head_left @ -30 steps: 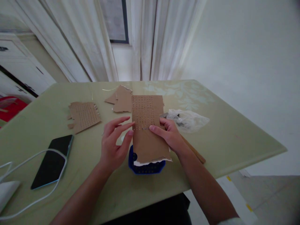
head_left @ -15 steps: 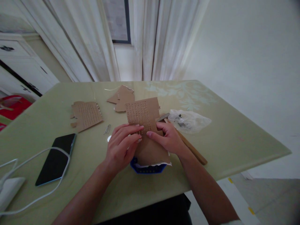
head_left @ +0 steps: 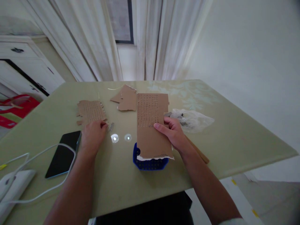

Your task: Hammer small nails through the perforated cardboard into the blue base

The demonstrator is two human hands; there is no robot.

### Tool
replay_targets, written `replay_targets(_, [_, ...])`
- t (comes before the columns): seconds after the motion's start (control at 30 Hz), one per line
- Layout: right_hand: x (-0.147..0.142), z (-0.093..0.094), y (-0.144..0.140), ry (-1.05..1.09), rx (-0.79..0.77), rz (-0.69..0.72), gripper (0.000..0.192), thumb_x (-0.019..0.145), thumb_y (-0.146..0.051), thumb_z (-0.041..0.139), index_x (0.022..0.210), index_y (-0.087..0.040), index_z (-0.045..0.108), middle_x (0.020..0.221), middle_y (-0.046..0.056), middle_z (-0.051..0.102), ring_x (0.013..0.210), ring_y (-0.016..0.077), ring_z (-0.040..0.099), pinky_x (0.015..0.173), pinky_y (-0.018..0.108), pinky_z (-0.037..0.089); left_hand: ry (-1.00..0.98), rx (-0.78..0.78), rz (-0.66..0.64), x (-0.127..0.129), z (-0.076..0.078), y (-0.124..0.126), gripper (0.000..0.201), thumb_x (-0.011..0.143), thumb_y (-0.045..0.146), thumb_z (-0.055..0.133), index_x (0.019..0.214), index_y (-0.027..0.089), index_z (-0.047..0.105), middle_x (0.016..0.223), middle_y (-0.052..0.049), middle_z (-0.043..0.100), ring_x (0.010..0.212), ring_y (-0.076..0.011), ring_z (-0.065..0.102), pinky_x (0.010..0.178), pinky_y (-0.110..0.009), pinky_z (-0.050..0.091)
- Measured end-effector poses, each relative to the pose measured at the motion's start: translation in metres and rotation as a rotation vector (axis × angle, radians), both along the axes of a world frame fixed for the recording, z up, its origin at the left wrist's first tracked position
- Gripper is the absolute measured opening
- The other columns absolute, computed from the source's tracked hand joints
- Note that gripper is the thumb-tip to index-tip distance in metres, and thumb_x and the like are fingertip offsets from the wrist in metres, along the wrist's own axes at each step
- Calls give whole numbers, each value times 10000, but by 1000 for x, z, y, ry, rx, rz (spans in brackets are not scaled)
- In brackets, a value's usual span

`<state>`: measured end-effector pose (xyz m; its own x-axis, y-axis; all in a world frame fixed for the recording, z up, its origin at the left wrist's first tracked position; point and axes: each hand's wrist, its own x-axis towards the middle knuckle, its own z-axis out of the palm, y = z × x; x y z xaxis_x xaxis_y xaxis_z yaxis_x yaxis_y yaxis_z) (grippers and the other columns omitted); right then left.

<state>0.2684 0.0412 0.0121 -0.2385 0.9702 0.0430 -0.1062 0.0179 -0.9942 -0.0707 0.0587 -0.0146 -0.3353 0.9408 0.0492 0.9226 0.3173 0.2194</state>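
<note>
- Because only the right hand [head_left: 173, 134] grips the brown, rectangular, hole-punched cardboard sheet [head_left: 150, 139], its thumb on top, the sheet could tilt or slip above the blue plastic basket [head_left: 135, 157] if that hold loosened; whether sheet and basket touch, I cannot tell.
- To the left of the basket, the left hand [head_left: 93, 134] has its fingers curled narrow beside thin, silvery metal pins [head_left: 112, 126]; whether they hold one is hidden. A hasty pinch could scatter pins or prick skin.
- Right of the basket, the right forearm [head_left: 206, 181] might nudge the brown wooden handle [head_left: 200, 152].
</note>
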Motion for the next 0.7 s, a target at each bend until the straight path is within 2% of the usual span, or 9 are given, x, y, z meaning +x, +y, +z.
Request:
replay_targets(0.17, [-1,-1,1,15,1,-10,349,837,-521,922,999,-219,858,944,49,847,772,212,752,661,310,580,6,-9,-21,7,-6,0,294,1030,345,560,1058,218,823,1107,-181,837,1049,-407,774,837,-476,582])
replay_targets(0.5, [-2,-1,2,44,-24,-9,353,830,-513,931,1002,-214,857,953,50,849,767,200,752,658,298,580,-22,-29,-68,9,0,-1,296,1033,288,556,1049,176,830,1112,-197,833,1066,-435,773,885,-509,586])
replay_targets(0.53, [-2,-1,1,46,-30,-9,355,827,-515,933,999,-214,855,953,50,849,766,202,753,657,299,582,-28,10,-72,12,1,-2,310,1042,295,545,1076,172,828,1122,-197,830,1074,-428,771,895,-507,585])
replay_targets(0.6, [-2,0,0,57,-43,-3,358,825,-519,935,996,-215,853,951,50,851,767,203,758,658,300,587,-97,190,-123,25,5,-5,316,1049,314,552,1124,160,818,1120,-183,824,1052,-385,770,914,-484,585])
replay_targets(0.63, [-1,0,-1,66,-50,6,358,825,-518,936,999,-216,853,955,50,852,773,204,762,665,300,591,-168,314,-182,33,6,-7,307,1047,326,571,1142,162,813,1108,-166,821,1020,-350,769,912,-460,589])
replay_targets(0.7, [-1,1,-2,91,-63,36,353,828,-504,941,1020,-220,857,975,51,858,790,202,772,689,299,600,-388,511,-390,55,9,-15,271,1036,367,635,1142,194,814,1072,-109,816,922,-267,756,840,-383,600])
